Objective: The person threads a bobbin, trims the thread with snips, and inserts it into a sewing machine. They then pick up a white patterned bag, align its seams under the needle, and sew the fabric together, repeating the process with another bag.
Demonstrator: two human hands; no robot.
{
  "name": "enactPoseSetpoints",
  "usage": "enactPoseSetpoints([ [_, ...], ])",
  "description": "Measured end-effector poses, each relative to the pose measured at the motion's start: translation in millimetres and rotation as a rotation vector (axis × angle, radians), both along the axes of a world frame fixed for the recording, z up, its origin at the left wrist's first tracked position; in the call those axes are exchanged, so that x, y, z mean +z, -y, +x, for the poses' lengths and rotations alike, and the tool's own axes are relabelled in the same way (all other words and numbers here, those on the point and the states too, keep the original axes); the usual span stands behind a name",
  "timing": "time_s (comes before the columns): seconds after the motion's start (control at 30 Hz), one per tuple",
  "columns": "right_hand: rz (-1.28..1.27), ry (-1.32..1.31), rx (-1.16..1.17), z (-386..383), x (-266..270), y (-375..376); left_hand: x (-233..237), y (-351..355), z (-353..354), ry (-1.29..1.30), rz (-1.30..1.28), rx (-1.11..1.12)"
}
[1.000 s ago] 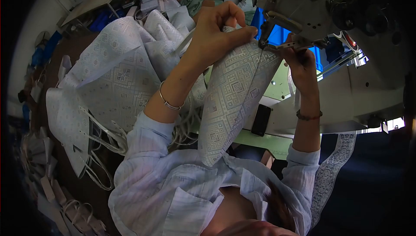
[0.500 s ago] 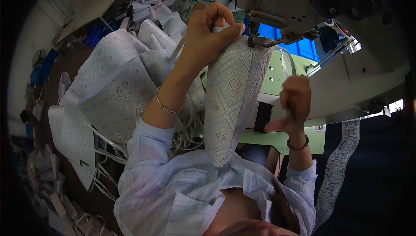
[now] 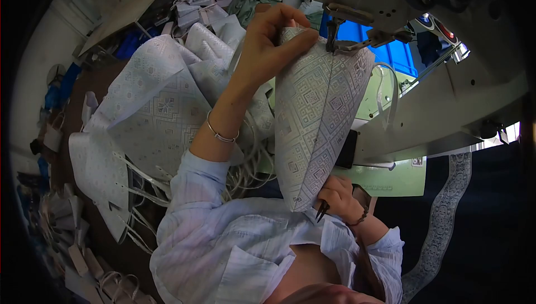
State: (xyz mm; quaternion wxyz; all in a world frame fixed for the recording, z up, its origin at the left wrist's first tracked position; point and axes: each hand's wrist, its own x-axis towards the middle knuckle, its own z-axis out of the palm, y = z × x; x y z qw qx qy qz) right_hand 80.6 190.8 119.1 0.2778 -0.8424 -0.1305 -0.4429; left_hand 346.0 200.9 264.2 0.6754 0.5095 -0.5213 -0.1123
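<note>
A silvery-white bag piece with a geometric pattern (image 3: 312, 120) hangs under the sewing machine, a seam running down its middle. Its upper edge lies at the presser foot (image 3: 333, 41). My left hand (image 3: 282, 44) pinches the top left corner of the piece between thumb and fingers, just left of the foot. Lower down, my right hand (image 3: 341, 199) is closed beside the piece's bottom tip. From it stick out the dark pointed tips of small thread snips (image 3: 322, 210); the rest of them is hidden in the fist.
More patterned bags with cord handles (image 3: 162, 103) are heaped at left. The sewing machine arm (image 3: 446, 108) spans the right over a green table (image 3: 391, 184). A black phone-like object (image 3: 347, 150) lies partly behind the piece. Lace-patterned trim (image 3: 441, 220) hangs at right.
My right hand has come down and left from beside the machine to the piece's lower tip, and dark snip tips now show. The piece has spread wider to the right; my left hand keeps its pinch.
</note>
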Motion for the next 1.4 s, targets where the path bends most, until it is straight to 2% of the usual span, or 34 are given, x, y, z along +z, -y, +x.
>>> enactPoseSetpoints([
  [0.2,0.04,0.019,0.009,-5,14,0,1,6,4,0.095,-0.01,0.026],
  [0.4,0.017,0.017,-0.01,-2,25,0,6,13,3,-0.052,-0.035,-0.024],
  [0.5,0.036,0.033,-0.018,-2,28,3,7,16,8,-0.039,0.013,-0.018],
  [0.57,0.057,0.041,-0.031,-2,30,5,6,20,11,0.059,-0.048,0.026],
  [0.7,0.035,0.018,-0.063,-4,37,8,3,24,15,0.072,-0.075,0.044],
  [0.8,0.042,0.007,-0.055,-2,41,8,0,14,16,0.319,-0.052,0.165],
  [0.87,0.033,-0.008,-0.045,-3,44,8,-11,-4,5,0.327,-0.157,0.36],
  [0.93,0.039,0.014,-0.02,-1,49,8,-22,-51,-9,0.56,-0.057,0.254],
  [1.03,0.047,0.03,0.01,1,56,10,-38,-109,-62,0.509,0.053,-0.019],
  [1.07,0.051,0.03,0.01,1,57,10,-58,-118,-68,0.462,0.067,-0.103],
  [1.13,0.077,0.045,0.022,3,59,11,-83,-129,-73,0.785,0.049,0.068],
  [1.17,0.079,0.05,0.024,4,59,11,-84,-130,-74,0.79,0.05,0.068],
  [1.23,0.059,0.042,-0.014,2,61,13,-84,-130,-77,0.851,-0.177,0.054],
  [1.4,0.046,-0.001,-0.007,0,69,19,-70,-128,-74,0.861,-0.245,0.074],
])
